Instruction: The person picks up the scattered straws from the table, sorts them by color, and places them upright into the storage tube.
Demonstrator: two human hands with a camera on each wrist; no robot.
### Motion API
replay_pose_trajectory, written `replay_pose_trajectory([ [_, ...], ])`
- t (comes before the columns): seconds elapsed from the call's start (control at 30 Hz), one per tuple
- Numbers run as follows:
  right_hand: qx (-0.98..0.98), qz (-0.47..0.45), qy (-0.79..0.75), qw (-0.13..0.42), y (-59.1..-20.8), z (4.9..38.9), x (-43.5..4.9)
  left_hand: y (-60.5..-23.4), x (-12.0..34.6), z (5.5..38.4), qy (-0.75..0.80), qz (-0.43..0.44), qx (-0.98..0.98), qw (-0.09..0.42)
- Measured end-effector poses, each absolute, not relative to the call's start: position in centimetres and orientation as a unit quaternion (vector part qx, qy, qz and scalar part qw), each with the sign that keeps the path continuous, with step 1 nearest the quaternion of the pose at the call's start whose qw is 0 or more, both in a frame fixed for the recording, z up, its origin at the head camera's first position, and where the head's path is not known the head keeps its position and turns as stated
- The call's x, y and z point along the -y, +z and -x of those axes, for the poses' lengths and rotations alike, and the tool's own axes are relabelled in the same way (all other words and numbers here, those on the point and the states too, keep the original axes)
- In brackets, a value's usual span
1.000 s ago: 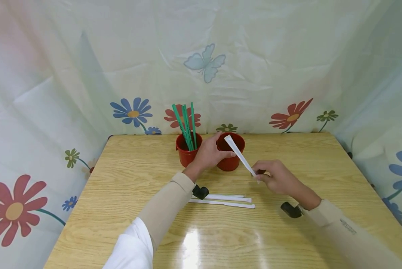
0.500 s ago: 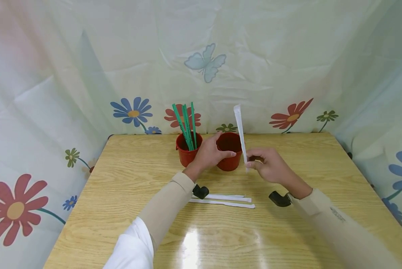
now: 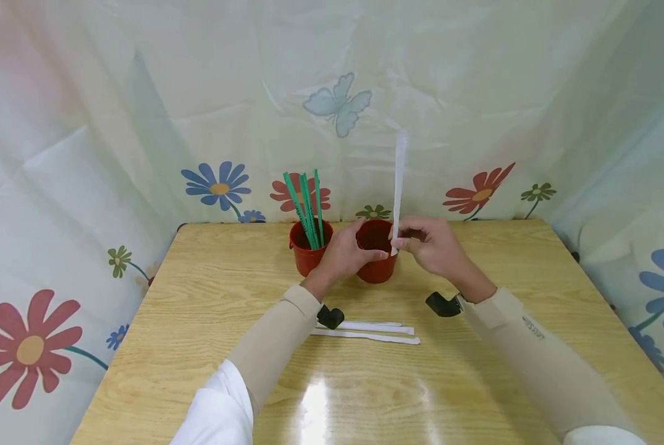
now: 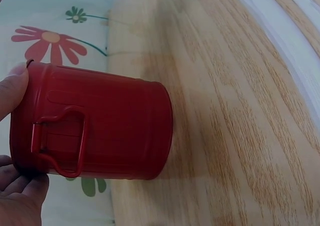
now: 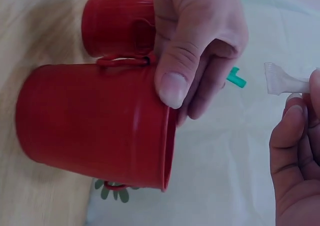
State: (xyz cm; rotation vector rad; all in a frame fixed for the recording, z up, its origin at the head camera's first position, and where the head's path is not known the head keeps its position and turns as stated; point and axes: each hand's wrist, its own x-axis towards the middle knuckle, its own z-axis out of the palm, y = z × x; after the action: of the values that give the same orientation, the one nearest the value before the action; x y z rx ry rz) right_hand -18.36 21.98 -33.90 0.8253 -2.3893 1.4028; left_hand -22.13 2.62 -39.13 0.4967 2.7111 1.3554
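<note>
In the head view my left hand (image 3: 343,253) grips the rim of the right-hand red metal bucket (image 3: 377,271), thumb on the near side and fingers round the far side. My right hand (image 3: 434,247) pinches a white paper-wrapped straw (image 3: 400,179) near its lower end, holding it nearly upright at the bucket's right rim. The straw's crimped lower end (image 5: 280,80) shows in the right wrist view, apart from the bucket mouth. A small wire handle (image 4: 80,141) hangs on the bucket's side in the left wrist view.
Left of my left hand stands a second red bucket (image 3: 305,262) with several thin green sticks (image 3: 307,210) upright in it. Several white wrapped straws (image 3: 384,337) lie on the wooden table (image 3: 198,346), partly behind my left wrist camera (image 3: 330,317). A flowered curtain (image 3: 243,93) hangs behind.
My right hand has moved up and left towards the bucket, and the wrapped straw has turned from slanted to nearly upright. My left hand has kept its grip on the bucket.
</note>
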Motion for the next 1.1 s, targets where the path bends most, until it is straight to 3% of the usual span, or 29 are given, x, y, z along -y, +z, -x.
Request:
replay_pose_trajectory([
  [0.47,0.896,-0.159,0.403,0.1,-34.4,21.6,-20.2,-39.2,-2.6,21.9,0.454,-0.168,-0.874,0.038],
  [1.1,0.929,-0.13,0.345,0.044,-34.7,23.1,-19.4,-38.7,-2.4,22.0,0.453,-0.181,-0.872,0.036],
])
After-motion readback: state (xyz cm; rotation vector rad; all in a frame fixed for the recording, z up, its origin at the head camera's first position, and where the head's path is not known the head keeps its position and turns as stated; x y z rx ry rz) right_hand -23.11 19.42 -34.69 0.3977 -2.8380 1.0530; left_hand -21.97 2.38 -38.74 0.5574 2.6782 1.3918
